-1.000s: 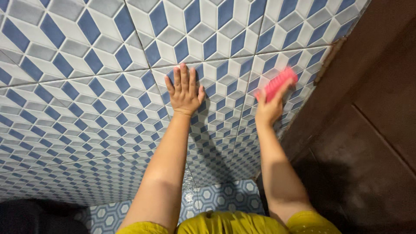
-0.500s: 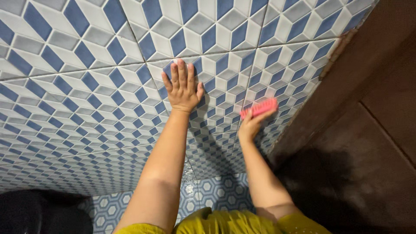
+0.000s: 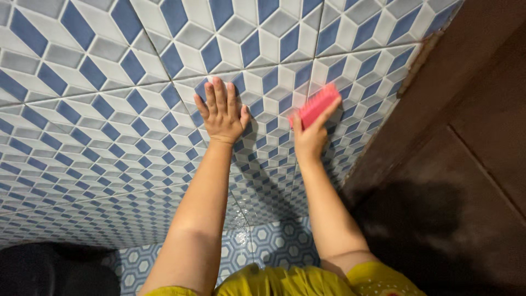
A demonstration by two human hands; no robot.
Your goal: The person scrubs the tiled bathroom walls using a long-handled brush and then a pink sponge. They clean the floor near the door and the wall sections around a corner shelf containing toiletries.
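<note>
Dark brown door [image 3: 466, 137], hexagon-tiled floor [image 3: 274, 246], black object [image 3: 55, 271] at lower left

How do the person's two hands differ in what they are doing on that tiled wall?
The left hand is empty and lies flat, fingers spread, on the blue and white tiled wall; the right hand is closed around a pink brush. The left hand sits slightly higher in the view than the right hand. Both reach up on bare arms to the same wall.

Both arms reach up; left hand [image 3: 220, 112] lies flat with fingers spread, right hand [image 3: 310, 137] is closed.
</note>
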